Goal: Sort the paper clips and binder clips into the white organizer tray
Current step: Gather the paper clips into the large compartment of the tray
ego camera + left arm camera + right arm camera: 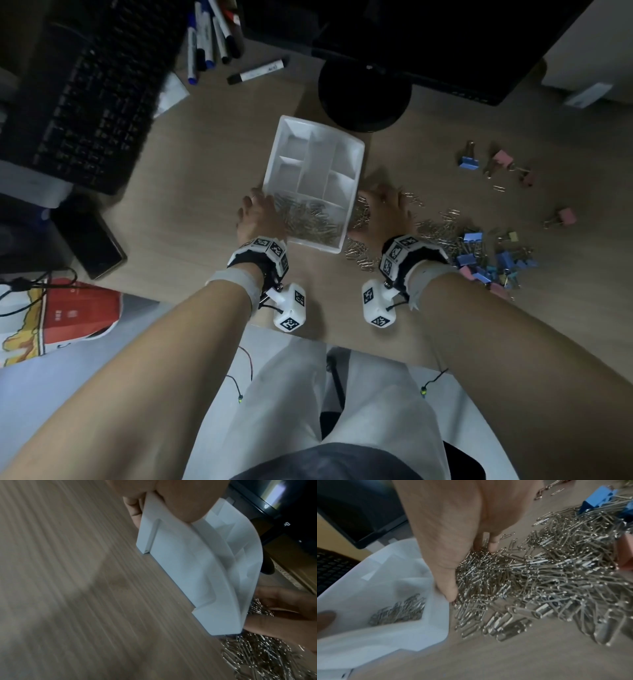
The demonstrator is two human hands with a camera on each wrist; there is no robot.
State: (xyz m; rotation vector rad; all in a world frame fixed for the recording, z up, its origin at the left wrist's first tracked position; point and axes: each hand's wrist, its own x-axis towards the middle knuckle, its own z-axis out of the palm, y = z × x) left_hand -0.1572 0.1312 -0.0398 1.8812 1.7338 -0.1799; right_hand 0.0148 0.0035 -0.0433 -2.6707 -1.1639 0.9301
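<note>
The white organizer tray [317,161] sits mid-desk, its near compartment full of silver paper clips [313,219]. My left hand [258,214] grips the tray's near-left corner. In the left wrist view the thumb lies over the rim of the tray [188,568], which is tipped up, with fingers beneath. My right hand [382,207] rests palm-down on a loose pile of paper clips [435,229] just right of the tray. Its thumb [448,591] touches the tray wall [435,622] and its fingertips press into the pile [539,581]. Coloured binder clips [493,260] are heaped further right.
More binder clips [496,164] lie scattered at the far right. A black keyboard [85,96] fills the left, markers [212,37] lie behind it, and a round monitor base [363,96] stands behind the tray. A dark phone [92,240] lies at the near left.
</note>
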